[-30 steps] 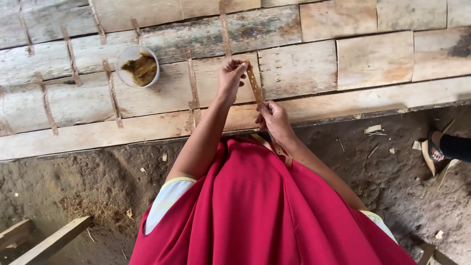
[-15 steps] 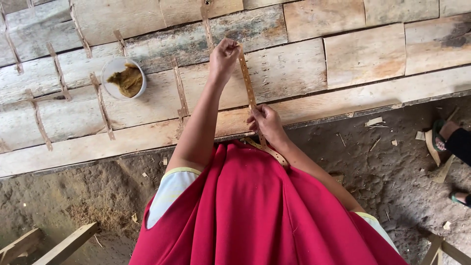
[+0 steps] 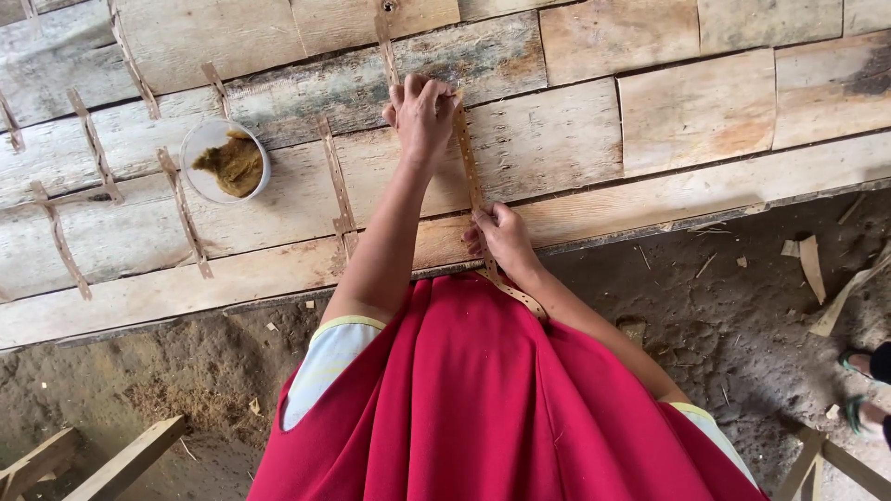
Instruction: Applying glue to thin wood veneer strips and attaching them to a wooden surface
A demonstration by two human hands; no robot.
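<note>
A long thin tan strip (image 3: pixel 471 176) with small holes runs over the plank bench (image 3: pixel 650 139) and down onto my red garment. My left hand (image 3: pixel 422 113) is closed on its far end, stretched out over the boards. My right hand (image 3: pixel 499 237) pinches the same strip near the bench's front edge. The strip's tail hangs below my right hand across the red cloth.
A white bowl (image 3: pixel 225 160) of brown paste stands on the planks at the left. Several similar strips (image 3: pixel 184 211) lie spread over the boards. Dirt floor with wood scraps (image 3: pixel 811 264) lies below; another person's sandalled feet (image 3: pixel 858 394) are at the right edge. Wooden bars (image 3: pixel 121 464) sit bottom left.
My left hand has stretched further out along the bench with the strip's end, and my view has shifted slightly. My right hand keeps its pinch near the edge.
</note>
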